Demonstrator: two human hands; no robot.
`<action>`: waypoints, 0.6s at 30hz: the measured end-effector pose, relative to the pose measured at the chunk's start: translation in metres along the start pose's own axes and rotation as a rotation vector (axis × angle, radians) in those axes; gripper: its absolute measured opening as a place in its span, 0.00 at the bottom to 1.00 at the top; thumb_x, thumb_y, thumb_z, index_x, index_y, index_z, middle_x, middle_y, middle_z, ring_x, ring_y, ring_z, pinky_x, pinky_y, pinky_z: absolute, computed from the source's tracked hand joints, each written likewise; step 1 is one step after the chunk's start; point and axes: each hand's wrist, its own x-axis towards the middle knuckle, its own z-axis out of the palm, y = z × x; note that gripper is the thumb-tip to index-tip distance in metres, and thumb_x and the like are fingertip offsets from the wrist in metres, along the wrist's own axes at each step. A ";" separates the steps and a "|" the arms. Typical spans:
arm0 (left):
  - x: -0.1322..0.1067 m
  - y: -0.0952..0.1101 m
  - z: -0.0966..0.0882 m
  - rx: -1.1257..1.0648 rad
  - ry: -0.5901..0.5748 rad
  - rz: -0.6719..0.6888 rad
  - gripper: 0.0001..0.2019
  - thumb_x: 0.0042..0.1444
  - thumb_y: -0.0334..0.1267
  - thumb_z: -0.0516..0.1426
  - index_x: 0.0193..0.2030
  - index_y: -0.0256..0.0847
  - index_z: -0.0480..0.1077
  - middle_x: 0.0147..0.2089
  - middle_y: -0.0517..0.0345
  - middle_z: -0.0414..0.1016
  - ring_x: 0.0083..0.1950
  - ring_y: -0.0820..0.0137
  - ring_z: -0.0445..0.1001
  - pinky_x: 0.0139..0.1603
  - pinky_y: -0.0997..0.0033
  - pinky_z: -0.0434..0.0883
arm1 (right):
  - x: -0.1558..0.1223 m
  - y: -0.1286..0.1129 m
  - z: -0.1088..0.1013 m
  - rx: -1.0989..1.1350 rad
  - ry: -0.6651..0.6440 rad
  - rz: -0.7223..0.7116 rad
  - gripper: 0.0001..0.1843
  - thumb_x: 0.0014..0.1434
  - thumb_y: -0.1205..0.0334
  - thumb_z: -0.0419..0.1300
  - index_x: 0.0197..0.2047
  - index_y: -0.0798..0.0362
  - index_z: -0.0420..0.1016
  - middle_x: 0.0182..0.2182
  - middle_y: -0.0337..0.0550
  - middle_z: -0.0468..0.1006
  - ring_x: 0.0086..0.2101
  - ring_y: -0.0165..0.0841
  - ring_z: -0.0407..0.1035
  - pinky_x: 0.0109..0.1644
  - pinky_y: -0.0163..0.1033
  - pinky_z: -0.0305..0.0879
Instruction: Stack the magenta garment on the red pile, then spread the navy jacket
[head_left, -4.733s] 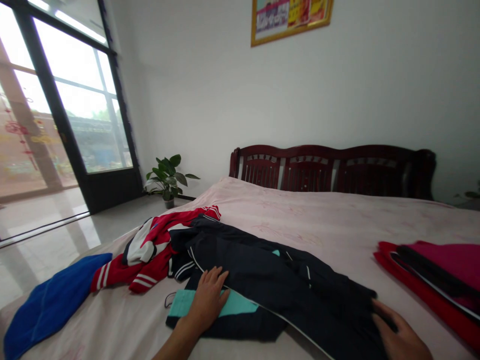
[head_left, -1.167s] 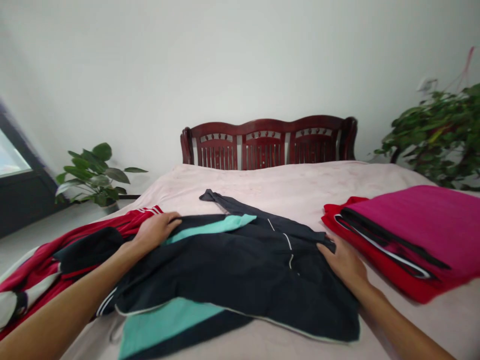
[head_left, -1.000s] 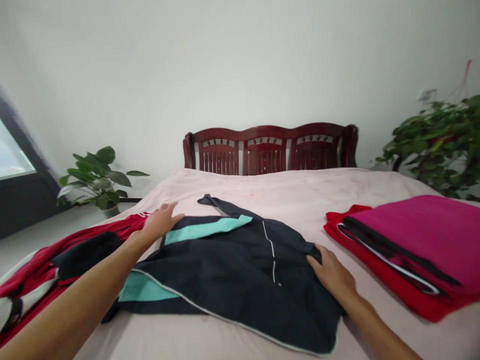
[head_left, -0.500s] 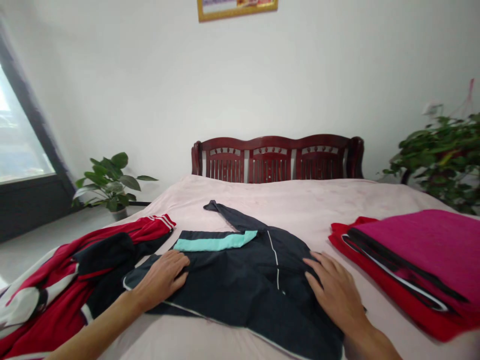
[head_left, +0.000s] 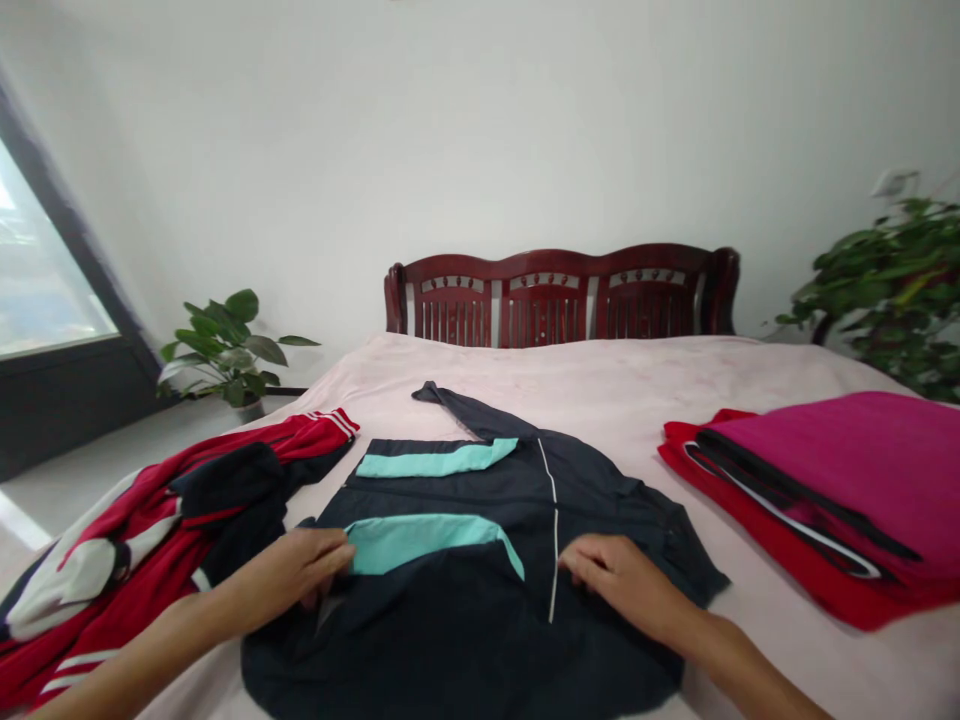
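The jacket (head_left: 480, 640) lies on the bed (head_left: 622, 400), under the left hand (head_left: 321, 562) and the right hand (head_left: 619, 580) and in the space between them. Its long axis runs from side to side, roughly along the line between the 2 hands, with the banded end by the left hand and the other end reaching beyond the right hand. 1 sleeve (head_left: 487, 415) slants away on the far side of both hands, its tip pointing away and to the left.

The jacket is dark navy and mostly flat, loosely rumpled near the right hand. It has 2 teal bands (head_left: 431, 462): the near band begins at the left hand's fingers, and the far band lies just beyond it. A thin white line (head_left: 556, 540) crosses the cloth just left of the right hand's fingertips.

The left hand is curled, pinching the jacket's edge. The right hand is also bent, thumb and forefinger drawn together on the cloth beside the white line.

Red clothes (head_left: 157, 490) lie left of the left hand; a folded stack (head_left: 840, 470) sits right of the right hand, apart from the jacket.
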 end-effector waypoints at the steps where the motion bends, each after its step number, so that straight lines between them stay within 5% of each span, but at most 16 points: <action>1: 0.017 0.000 -0.004 -0.002 0.008 -0.047 0.18 0.65 0.49 0.44 0.32 0.43 0.67 0.29 0.61 0.74 0.27 0.71 0.73 0.29 0.73 0.67 | 0.010 0.011 -0.009 -0.029 0.083 0.027 0.22 0.66 0.50 0.49 0.34 0.52 0.79 0.32 0.42 0.80 0.34 0.36 0.73 0.39 0.37 0.65; 5: 0.086 -0.002 -0.018 0.360 0.155 -0.071 0.11 0.62 0.38 0.48 0.41 0.44 0.71 0.42 0.57 0.76 0.43 0.66 0.76 0.42 0.69 0.69 | 0.055 0.051 -0.050 -0.361 0.388 0.121 0.20 0.64 0.56 0.47 0.48 0.52 0.78 0.49 0.48 0.79 0.50 0.40 0.71 0.55 0.41 0.62; 9: 0.135 -0.017 -0.017 0.515 0.145 -0.098 0.24 0.50 0.30 0.57 0.56 0.47 0.68 0.62 0.48 0.67 0.58 0.56 0.71 0.50 0.60 0.70 | 0.092 0.070 -0.073 -0.632 0.370 0.295 0.24 0.66 0.56 0.46 0.58 0.55 0.71 0.55 0.55 0.74 0.55 0.44 0.68 0.58 0.46 0.60; 11: 0.149 -0.027 -0.013 0.543 0.109 -0.123 0.28 0.46 0.29 0.60 0.57 0.46 0.68 0.61 0.45 0.67 0.58 0.52 0.71 0.49 0.56 0.71 | 0.105 0.075 -0.074 -0.666 0.316 0.403 0.27 0.67 0.51 0.44 0.60 0.56 0.68 0.56 0.58 0.73 0.55 0.48 0.68 0.56 0.50 0.61; 14: 0.160 -0.038 -0.009 0.560 0.103 -0.162 0.20 0.51 0.30 0.56 0.52 0.44 0.71 0.54 0.46 0.73 0.53 0.53 0.75 0.48 0.54 0.72 | 0.116 0.082 -0.066 -0.627 0.260 0.532 0.30 0.67 0.44 0.43 0.60 0.56 0.66 0.55 0.60 0.73 0.54 0.49 0.69 0.52 0.50 0.63; 18: 0.173 -0.042 -0.020 0.525 0.192 -0.236 0.11 0.58 0.34 0.52 0.45 0.43 0.72 0.49 0.46 0.76 0.47 0.56 0.78 0.46 0.56 0.71 | 0.118 0.087 -0.058 -0.643 0.232 0.480 0.24 0.66 0.46 0.46 0.52 0.54 0.71 0.48 0.56 0.78 0.48 0.46 0.73 0.45 0.44 0.64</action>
